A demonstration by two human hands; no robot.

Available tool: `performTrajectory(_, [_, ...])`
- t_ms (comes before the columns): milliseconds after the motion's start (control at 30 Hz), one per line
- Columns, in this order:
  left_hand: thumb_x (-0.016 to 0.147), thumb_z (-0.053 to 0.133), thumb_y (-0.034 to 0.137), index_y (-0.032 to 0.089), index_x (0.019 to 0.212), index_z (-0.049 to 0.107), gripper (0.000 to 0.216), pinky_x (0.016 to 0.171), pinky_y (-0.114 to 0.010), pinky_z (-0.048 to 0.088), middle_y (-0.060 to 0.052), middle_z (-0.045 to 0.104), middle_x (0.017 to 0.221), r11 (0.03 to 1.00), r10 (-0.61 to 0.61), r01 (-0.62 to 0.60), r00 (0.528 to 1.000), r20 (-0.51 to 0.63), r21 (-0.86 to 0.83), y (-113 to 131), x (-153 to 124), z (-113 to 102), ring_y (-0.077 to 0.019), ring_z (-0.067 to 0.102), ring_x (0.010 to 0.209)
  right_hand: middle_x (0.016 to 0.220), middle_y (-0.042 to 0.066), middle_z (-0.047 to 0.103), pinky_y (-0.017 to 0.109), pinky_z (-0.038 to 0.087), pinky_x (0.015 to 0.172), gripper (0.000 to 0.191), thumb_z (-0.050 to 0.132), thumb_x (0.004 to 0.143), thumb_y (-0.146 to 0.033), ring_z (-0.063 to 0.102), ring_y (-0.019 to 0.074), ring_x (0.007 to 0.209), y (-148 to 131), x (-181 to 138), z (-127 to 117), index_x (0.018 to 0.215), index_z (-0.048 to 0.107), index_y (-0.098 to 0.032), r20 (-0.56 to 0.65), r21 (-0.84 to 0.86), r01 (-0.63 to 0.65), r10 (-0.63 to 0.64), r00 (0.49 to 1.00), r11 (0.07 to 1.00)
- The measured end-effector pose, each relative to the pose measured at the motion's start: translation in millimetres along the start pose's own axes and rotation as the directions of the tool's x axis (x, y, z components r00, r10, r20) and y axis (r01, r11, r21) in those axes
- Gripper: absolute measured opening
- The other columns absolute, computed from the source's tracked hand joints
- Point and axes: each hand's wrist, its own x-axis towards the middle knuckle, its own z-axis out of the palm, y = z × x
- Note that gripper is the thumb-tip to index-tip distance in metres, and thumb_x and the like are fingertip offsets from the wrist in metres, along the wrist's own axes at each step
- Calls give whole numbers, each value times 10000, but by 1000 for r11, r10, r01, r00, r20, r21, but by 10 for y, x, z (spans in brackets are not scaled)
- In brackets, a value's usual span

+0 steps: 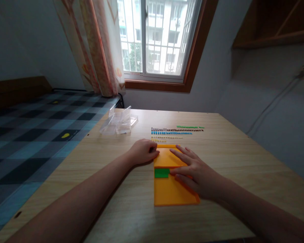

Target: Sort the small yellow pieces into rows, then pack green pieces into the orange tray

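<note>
An orange rectangular tray (176, 192) with raised edges and a crosswise divider lies flat on the table. Just below the divider, a block of green pieces (161, 173) sits against the tray's left side. My left hand (143, 152) is closed at the upper left corner, its thumb and curled fingers on the tray's edge. Over the tray's right half, my right hand (195, 168) has its fingers spread. One of its fingertips reaches the right end of the green block; whether a small piece is under it is hidden.
Beyond the tray, small pieces are lined up in rows: green (190, 127), dark brown (177, 130), blue (171, 133), pale (167, 137) and yellow (158, 140). Clear plastic boxes (120, 123) are piled at the table's far left. A bed (40, 135) adjoins the left side.
</note>
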Motion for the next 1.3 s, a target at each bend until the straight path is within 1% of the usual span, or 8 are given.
performTrajectory(100, [820, 589, 330, 187, 588, 514, 282, 574, -260, 302, 19, 546, 574, 1000, -7, 7, 1000, 5, -2, 11, 1, -10, -127, 469, 561, 1612, 78, 380, 670, 243, 1178, 275, 511, 1009, -305, 225, 367, 1526, -10, 2, -13, 1106, 768, -324, 15, -1, -11, 11, 1000, 1000])
performTrajectory(333, [824, 590, 333, 186, 593, 503, 287, 573, -255, 296, 19, 547, 576, 1000, 6, -6, 1000, 2, -11, 17, 2, -10, -126, 469, 565, 1620, 68, 367, 664, 248, 1181, 251, 541, 997, -309, 237, 362, 1523, -28, 10, -11, 1111, 764, -327, 28, 5, 5, -6, 1000, 1000])
performTrajectory(533, [821, 595, 329, 188, 594, 509, 281, 571, -256, 293, 18, 539, 573, 1000, 10, -10, 1000, -2, -2, 3, 7, 2, -128, 466, 565, 1611, 78, 381, 662, 256, 1182, 252, 531, 1004, -293, 259, 366, 1516, -46, 27, -6, 1085, 769, -300, 32, 12, -13, 13, 999, 1000])
performTrajectory(767, [816, 598, 318, 187, 591, 507, 275, 570, -260, 291, 21, 541, 569, 1000, 4, -4, 1000, 1, -8, 16, 7, -14, -127, 462, 558, 1615, 91, 371, 669, 248, 1182, 261, 510, 1016, -322, 258, 368, 1515, -62, 40, -3, 1066, 764, -287, 52, 15, -37, 36, 998, 999])
performTrajectory(867, [817, 597, 322, 188, 592, 512, 276, 571, -261, 297, 21, 543, 571, 1000, 7, -7, 1000, 2, -6, 15, 10, -14, -126, 465, 559, 1616, 96, 369, 660, 255, 1184, 267, 503, 1020, -327, 269, 367, 1511, -54, 36, 11, 1070, 761, -283, 49, 21, -41, 40, 998, 999])
performTrajectory(1067, [822, 591, 331, 189, 594, 529, 276, 569, -264, 304, 18, 545, 578, 1000, 11, -11, 1000, 5, -3, 0, 11, -4, -130, 472, 567, 1617, 66, 373, 653, 266, 1185, 244, 527, 1011, -330, 287, 356, 1507, -34, 22, 37, 1067, 762, -292, 25, 31, -41, 40, 999, 999])
performTrajectory(1300, [822, 584, 331, 191, 586, 511, 285, 574, -264, 308, 18, 535, 572, 1000, 4, -4, 1000, 9, -6, 30, 7, -27, -132, 464, 565, 1619, 59, 370, 663, 258, 1184, 233, 555, 995, -310, 256, 355, 1518, -27, 16, 15, 1095, 765, -314, 10, 29, -22, 22, 1000, 999])
